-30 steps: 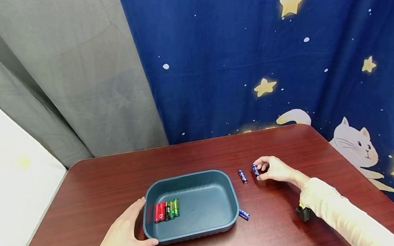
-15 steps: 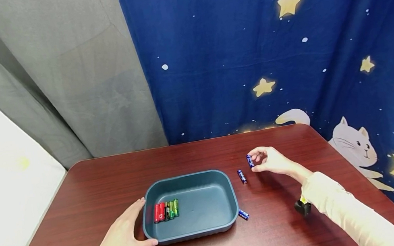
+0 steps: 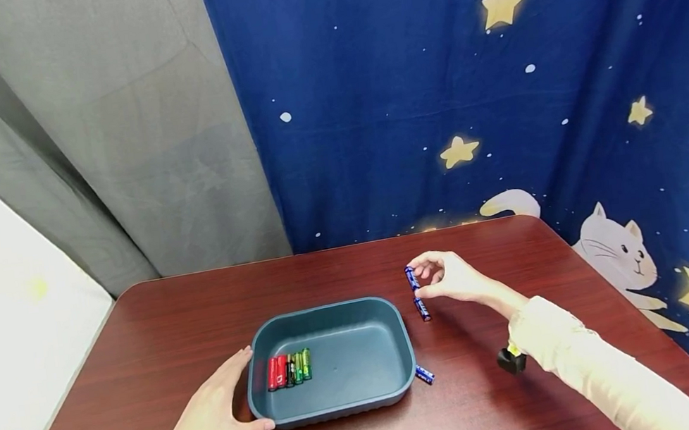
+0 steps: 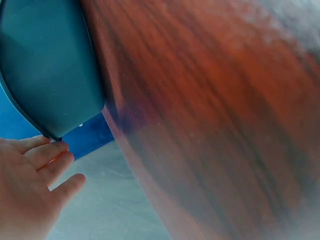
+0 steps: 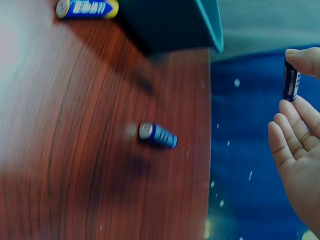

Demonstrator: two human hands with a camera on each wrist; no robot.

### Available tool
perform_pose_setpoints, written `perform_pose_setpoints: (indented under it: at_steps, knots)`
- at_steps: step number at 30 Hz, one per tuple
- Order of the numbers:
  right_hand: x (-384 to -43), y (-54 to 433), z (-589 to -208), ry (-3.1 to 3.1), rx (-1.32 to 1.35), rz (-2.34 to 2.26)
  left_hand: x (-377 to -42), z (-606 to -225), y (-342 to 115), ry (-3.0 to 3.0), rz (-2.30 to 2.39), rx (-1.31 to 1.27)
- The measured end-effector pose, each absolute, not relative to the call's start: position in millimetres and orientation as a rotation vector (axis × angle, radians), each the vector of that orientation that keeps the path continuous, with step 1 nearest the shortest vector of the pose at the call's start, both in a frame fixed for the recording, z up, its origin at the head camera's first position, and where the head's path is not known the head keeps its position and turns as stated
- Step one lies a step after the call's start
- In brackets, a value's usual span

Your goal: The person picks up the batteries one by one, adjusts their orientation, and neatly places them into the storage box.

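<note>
A blue battery (image 3: 412,278) is pinched end to end between the thumb and a fingertip of my right hand (image 3: 454,279), raised above the table as the right wrist view shows. Below it, a second blue battery (image 3: 422,309) lies on the table. A third blue battery (image 3: 424,375) lies by the right side of the dark teal plastic tray (image 3: 366,403). My left hand (image 3: 207,411) touches the tray's left end, thumb at the near corner and fingers (image 4: 52,150) extended along the rim. Inside the tray, red batteries (image 3: 277,373) and green ones (image 3: 301,366) lie in a row at the left.
The reddish-brown wooden table (image 3: 339,276) ends at a grey curtain (image 3: 184,155) and a blue star-patterned curtain (image 3: 371,112). A black wrist device (image 3: 512,360) hangs under the right sleeve (image 3: 584,358).
My right hand has lifted the blue battery and carried it left and away from me, toward the tray's side. The left hand and the tray stay put.
</note>
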State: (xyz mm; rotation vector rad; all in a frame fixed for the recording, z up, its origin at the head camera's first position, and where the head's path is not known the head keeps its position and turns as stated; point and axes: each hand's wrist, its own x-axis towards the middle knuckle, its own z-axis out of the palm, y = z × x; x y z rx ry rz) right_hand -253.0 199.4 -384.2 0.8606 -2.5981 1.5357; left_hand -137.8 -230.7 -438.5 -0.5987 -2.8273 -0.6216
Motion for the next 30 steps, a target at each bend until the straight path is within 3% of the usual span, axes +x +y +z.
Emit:
perform_pose_setpoints:
  at_steps: [30]
  knots:
    - [-229,99,-392,-2.656,1.038,1.528,-137,-438,-231,-2.806,-0.607,-0.605]
